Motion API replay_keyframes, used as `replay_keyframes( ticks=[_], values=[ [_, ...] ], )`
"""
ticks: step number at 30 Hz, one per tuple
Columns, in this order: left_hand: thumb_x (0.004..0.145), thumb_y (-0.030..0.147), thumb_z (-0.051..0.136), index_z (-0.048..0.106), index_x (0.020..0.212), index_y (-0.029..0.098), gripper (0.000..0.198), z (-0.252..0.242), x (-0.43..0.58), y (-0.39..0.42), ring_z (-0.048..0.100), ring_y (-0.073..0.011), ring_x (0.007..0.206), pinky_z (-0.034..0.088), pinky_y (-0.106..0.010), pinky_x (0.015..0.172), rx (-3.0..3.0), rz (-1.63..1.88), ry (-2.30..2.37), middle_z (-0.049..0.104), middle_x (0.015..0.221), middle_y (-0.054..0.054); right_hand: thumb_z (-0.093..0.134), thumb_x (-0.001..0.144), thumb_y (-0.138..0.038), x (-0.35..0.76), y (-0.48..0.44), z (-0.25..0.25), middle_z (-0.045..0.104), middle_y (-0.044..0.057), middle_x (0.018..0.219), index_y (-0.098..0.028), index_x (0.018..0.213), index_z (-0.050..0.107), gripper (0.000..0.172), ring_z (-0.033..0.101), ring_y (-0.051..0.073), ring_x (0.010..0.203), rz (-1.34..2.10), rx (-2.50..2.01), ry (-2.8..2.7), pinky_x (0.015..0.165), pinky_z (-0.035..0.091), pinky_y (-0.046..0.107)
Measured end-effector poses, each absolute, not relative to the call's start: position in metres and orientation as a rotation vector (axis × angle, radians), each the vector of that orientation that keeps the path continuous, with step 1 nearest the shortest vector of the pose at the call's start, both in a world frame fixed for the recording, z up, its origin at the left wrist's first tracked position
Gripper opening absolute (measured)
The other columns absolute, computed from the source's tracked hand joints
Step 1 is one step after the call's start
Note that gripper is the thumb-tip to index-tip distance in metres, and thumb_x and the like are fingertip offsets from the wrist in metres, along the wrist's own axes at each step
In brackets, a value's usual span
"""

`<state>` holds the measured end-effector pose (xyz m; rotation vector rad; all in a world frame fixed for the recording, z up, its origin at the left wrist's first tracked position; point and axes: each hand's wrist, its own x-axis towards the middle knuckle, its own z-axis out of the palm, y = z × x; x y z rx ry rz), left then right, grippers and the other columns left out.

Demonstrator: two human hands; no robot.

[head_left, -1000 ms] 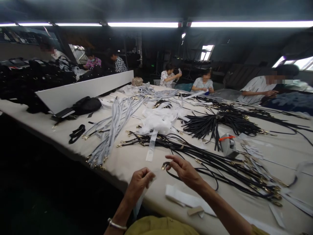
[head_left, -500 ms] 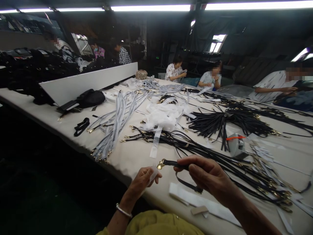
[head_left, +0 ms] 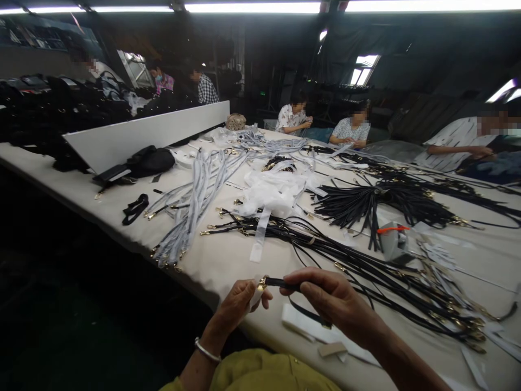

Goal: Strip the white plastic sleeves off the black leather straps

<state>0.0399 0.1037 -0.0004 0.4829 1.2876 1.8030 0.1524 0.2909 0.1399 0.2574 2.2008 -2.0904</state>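
My left hand (head_left: 240,300), with a bangle on the wrist, pinches a small white strip (head_left: 256,298) between thumb and fingers. Against that strip lies the gold metal clasp (head_left: 262,282) at the end of a black strap (head_left: 280,283). My right hand (head_left: 325,296) is closed round the strap just behind the clasp. Part of the strap loops below this hand and shows a small metal fitting. Both hands are held over the near edge of the table (head_left: 228,266). How the left fingertips meet the clasp is partly hidden.
Bundled black straps (head_left: 325,247) lie just beyond my hands. A crumpled white wrapping (head_left: 271,195), grey wrapped straps (head_left: 199,190), a tape dispenser (head_left: 394,244) and white strips (head_left: 301,323) lie around. A white board (head_left: 154,133) stands at left. Several people work across the table.
My right hand has moved left and slightly down with the black strap. Its gold clasp, apart from the white strip before, now lies against it at my left fingers.
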Motion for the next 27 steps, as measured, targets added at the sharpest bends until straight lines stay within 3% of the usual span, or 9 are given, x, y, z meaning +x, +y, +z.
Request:
replay_keyframes(
  ticks=[4,7,13,16,19,23,27],
  values=[
    [0.085,0.066,0.051,0.073,0.081,0.008,0.062,0.005,0.039,0.103,0.028,-0.0072,0.049,0.017,-0.025,0.050,0.475,1.784,1.296,0.062,0.066,-0.008,0.057,0.092,-0.044,0.153,0.294,0.138,0.074,0.008,0.098,-0.020,0.109,0.070,0.032,0.059,0.013,0.071,-1.985,0.241,2.286,0.061,0.046,0.023],
    [0.087,0.064,0.050,0.074,0.083,0.008,0.061,0.012,0.036,0.101,0.032,-0.0088,0.053,0.022,-0.025,0.052,0.580,1.741,1.343,0.063,0.069,-0.008,0.057,0.091,-0.042,0.151,0.297,0.138,0.074,0.007,0.097,-0.020,0.105,0.071,0.029,0.064,0.018,0.089,-1.912,0.204,2.281,0.078,0.048,0.028],
    [0.078,0.066,0.059,0.076,0.088,0.011,0.059,0.029,0.029,0.098,0.050,-0.0155,0.064,0.036,-0.025,0.062,0.794,1.481,1.408,0.064,0.073,-0.007,0.057,0.084,-0.024,0.153,0.308,0.134,0.076,0.000,0.082,-0.026,0.122,0.064,0.038,0.061,0.016,0.072,-1.322,0.182,2.441,0.066,0.042,0.026],
    [0.078,0.046,0.065,0.076,0.088,0.014,0.035,0.031,0.031,0.101,0.050,-0.0146,0.064,0.037,-0.024,0.061,0.812,1.341,1.467,0.064,0.072,-0.004,0.059,0.081,-0.022,0.156,0.310,0.129,0.076,0.000,0.084,-0.028,0.120,0.065,0.040,0.063,0.019,0.083,-1.085,0.150,2.589,0.077,0.042,0.028],
    [0.072,0.025,0.065,0.076,0.084,0.016,0.018,0.026,0.038,0.107,0.045,-0.0123,0.060,0.031,-0.022,0.056,0.774,1.235,1.567,0.061,0.065,0.001,0.057,0.083,-0.024,0.159,0.309,0.119,0.076,0.001,0.084,-0.029,0.120,0.065,0.038,0.064,0.020,0.086,-1.064,0.160,2.647,0.081,0.041,0.030],
    [0.073,0.023,0.063,0.076,0.077,0.017,0.016,0.016,0.049,0.119,0.050,-0.0146,0.066,0.035,-0.023,0.061,0.791,1.289,1.666,0.063,0.067,0.000,0.059,0.080,-0.020,0.158,0.304,0.101,0.076,0.001,0.081,-0.026,0.117,0.067,0.039,0.065,0.018,0.079,-1.193,0.199,2.598,0.073,0.043,0.026],
    [0.076,0.034,0.068,0.076,0.070,0.019,0.018,0.013,0.055,0.133,0.057,-0.0181,0.076,0.041,-0.026,0.072,0.857,1.413,1.713,0.066,0.074,-0.003,0.066,0.080,-0.033,0.153,0.302,0.084,0.073,0.001,0.070,-0.021,0.111,0.069,0.033,0.051,0.010,0.046,-1.512,0.339,2.302,0.046,0.035,0.020]
  ],
)
